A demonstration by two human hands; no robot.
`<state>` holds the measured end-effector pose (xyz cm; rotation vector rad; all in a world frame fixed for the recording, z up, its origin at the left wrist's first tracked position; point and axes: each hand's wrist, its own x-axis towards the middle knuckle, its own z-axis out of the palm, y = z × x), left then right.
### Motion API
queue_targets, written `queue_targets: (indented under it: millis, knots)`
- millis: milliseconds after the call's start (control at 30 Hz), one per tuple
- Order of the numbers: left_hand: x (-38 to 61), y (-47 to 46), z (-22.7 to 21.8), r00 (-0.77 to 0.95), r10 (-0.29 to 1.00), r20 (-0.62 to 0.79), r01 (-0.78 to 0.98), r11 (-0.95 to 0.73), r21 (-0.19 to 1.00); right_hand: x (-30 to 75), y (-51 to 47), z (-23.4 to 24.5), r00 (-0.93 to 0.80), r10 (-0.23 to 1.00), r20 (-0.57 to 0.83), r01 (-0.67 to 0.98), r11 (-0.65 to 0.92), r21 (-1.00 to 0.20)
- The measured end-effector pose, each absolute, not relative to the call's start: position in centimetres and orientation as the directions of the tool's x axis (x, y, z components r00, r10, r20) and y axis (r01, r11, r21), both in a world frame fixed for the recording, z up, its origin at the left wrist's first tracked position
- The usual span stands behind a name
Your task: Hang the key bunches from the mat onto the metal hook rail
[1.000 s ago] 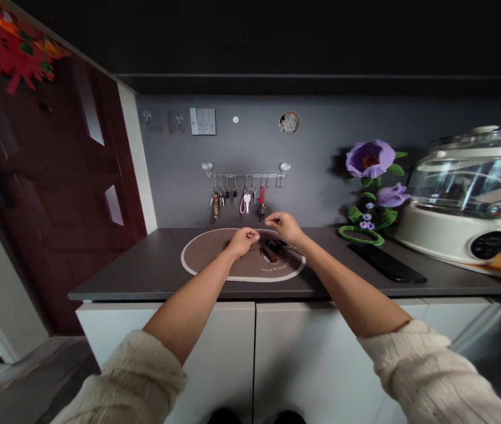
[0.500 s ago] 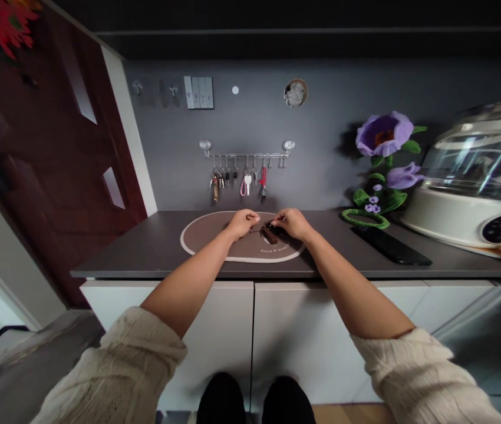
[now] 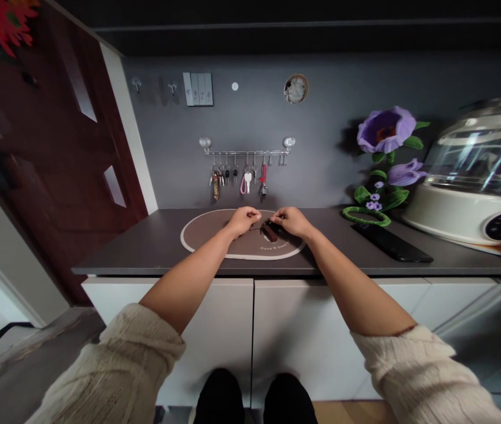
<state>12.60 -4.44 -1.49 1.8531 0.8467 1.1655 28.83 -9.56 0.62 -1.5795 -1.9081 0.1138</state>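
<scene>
Over the brown oval mat (image 3: pixel 206 235) with a pale border, both hands are close together. My left hand (image 3: pixel 244 221) is closed in a pinch; what lies in its fingertips is too small to make out, though a thin dark piece shows just below them. My right hand (image 3: pixel 292 222) also pinches, its fingertips at small dark pieces that look like keys. Between the hands a small brown bar-shaped piece (image 3: pixel 270 233), like a key fob, lies on the mat, apparently joined to those dark pieces.
A clear hook rail (image 3: pixel 247 153) on the wall holds several keys (image 3: pixel 247 181). To the right are a black phone-like slab (image 3: pixel 392 242), purple fabric flowers (image 3: pixel 386 129) and a white appliance (image 3: pixel 462 212). A dark red door (image 3: pixel 56 153) stands left of the counter (image 3: pixel 118 253).
The view has tipped very slightly. Both hands keep nearly the same pinching pose over the mat, and the brown piece stays between them.
</scene>
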Motion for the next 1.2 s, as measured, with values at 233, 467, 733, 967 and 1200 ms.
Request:
queue_targets:
  millis: [233, 467, 733, 967, 1200]
  knots:
    - [12.7, -4.5, -1.4, 0.389, 0.802, 0.452, 0.12, -0.531, 0.839, 28.9, -9.2, 0.4, -0.059, 0.885, 0.462, 0.763, 0.339, -0.551]
    - [12.8, -4.7, -1.3, 0.417, 0.772, 0.48, 0.105, -0.565, 0.818, 28.9, -9.0, 0.5, -0.063, 0.864, 0.499, 0.644, 0.417, -0.641]
    - [12.9, -4.6, -1.3, 0.403, 0.762, 0.507, 0.126, -0.595, 0.794, 29.0, -8.5, 0.5, -0.04, 0.829, 0.558, 0.495, 0.502, -0.709]
    - [12.8, -5.2, -1.0, 0.424, 0.704, 0.57, 0.138, -0.672, 0.728, 28.6, -8.8, 0.7, -0.068, 0.817, 0.572, 0.411, 0.546, -0.731]
    - [12.7, -5.1, -0.9, 0.437, 0.71, 0.552, 0.09, -0.645, 0.759, 28.4, -9.1, 0.8, -0.076, 0.814, 0.576, 0.369, 0.559, -0.742]
